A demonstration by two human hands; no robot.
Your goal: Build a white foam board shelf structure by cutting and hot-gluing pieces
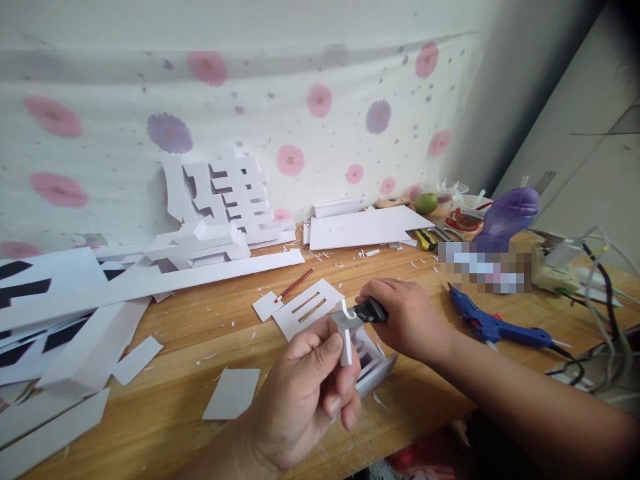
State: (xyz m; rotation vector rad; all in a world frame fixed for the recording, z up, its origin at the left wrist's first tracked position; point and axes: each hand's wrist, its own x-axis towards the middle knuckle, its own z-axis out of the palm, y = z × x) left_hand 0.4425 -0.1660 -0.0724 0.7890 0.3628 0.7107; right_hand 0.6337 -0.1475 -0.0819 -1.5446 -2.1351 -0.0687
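Between the thumb and fingers of my left hand is a narrow strip of white foam board, held up above the table. My right hand is wrapped round the black handle of a utility knife. The knife's blade lies against the upper part of the strip, where a thin curl of white board bends away. Just beneath the hands sits a white board piece with slots and raised sides, partly hidden by my left hand. A flat white piece with two slots lies behind them.
A red pencil rests by a small white card. Cut white boards and a built-up white character stand left. At right are a blue glue gun, cables, a purple object and a green fruit. Scraps litter the table.
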